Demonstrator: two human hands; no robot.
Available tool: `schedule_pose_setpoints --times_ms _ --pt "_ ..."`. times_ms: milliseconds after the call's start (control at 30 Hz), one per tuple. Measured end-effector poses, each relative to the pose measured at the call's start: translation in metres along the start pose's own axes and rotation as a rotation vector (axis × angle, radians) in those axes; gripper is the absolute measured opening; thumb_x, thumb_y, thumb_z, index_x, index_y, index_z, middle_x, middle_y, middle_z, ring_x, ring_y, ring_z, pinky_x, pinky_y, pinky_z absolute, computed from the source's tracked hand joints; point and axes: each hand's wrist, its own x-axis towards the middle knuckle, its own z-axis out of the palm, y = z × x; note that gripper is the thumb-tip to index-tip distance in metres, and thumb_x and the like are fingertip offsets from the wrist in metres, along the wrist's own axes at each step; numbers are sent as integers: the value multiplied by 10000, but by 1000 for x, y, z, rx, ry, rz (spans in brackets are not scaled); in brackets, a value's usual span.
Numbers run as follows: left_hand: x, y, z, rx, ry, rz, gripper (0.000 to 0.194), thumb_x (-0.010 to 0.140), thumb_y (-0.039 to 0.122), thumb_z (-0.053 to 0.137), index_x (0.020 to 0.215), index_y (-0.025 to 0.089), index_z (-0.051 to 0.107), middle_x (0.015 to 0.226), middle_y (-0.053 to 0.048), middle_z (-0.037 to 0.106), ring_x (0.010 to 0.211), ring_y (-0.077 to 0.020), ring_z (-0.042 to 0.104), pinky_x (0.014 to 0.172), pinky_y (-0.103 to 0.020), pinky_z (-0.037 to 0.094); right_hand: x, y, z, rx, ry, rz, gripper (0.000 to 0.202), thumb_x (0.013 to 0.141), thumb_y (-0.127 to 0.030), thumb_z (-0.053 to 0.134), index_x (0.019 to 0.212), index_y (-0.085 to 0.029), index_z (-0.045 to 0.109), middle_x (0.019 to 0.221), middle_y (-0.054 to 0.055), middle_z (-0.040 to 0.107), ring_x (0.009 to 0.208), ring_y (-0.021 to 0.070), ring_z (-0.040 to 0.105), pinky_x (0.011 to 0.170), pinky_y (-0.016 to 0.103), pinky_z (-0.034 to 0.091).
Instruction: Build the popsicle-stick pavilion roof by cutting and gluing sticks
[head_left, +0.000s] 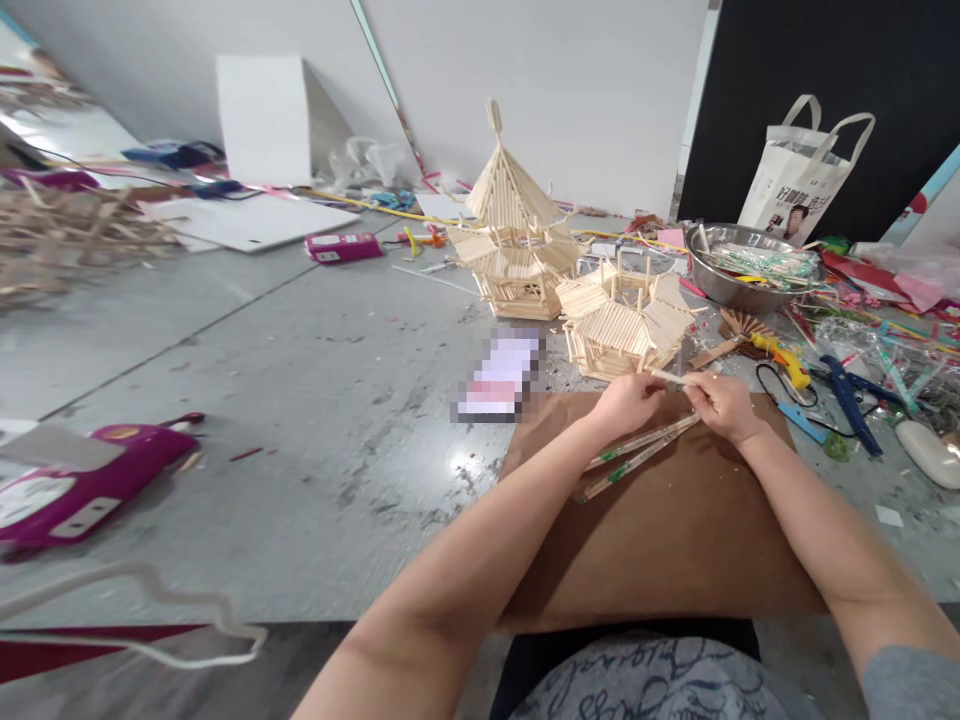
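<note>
My left hand [632, 402] and my right hand [721, 405] are both closed, pinching a short pale wooden stick [669, 377] between them. They are just in front of a small hexagonal pavilion model [616, 332] built of thin wooden sticks. Beneath my hands, chopsticks in clear, green-printed wrappers [637, 462] lie at a slant on a brown board [675, 550]. Farther back stands a taller pagoda model [514, 220] with a pointed roof, also made of sticks. My fingertips are partly hidden by the hands themselves.
A phone [499, 375] lies left of the board. To the right are a steel bowl [750, 290] of wrapped sticks, a yellow glue gun [784, 360], blue-handled pliers [851, 405] and a white mouse [930, 452]. Purple power strips [112, 480] lie on the left.
</note>
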Motion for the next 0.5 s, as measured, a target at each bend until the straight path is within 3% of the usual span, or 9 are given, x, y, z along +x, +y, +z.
schedule_pose_setpoints --times_ms 100,200,367,500 --pt "0 5 -1 -145 17 68 251 709 159 507 901 154 669 909 -57 694 839 -171 622 781 -262 471 0 -1 2 -125 -112 -62 442 906 -411 264 910 -184 644 783 69 676 701 152 606 639 249 382" --pt "-2 11 -5 -266 22 49 251 698 163 527 905 150 670 909 -54 691 824 -155 614 754 -241 472 0 -2 6 -168 -143 -54 454 910 -387 250 888 -172 649 768 79 675 690 159 601 615 256 365" --pt "-11 8 -8 -423 -29 -50 271 753 203 462 888 119 681 593 -10 613 482 -78 492 487 -189 404 1 -2 14 -193 -165 -36 417 912 -364 280 967 -166 643 819 93 682 747 172 605 639 256 367" --pt "-20 2 -4 -546 -13 -69 296 759 240 481 954 106 658 480 31 514 420 -64 435 446 -180 359 3 -2 18 -204 -199 -29 391 906 -372 324 1026 -173 638 865 88 689 762 173 612 652 255 377"
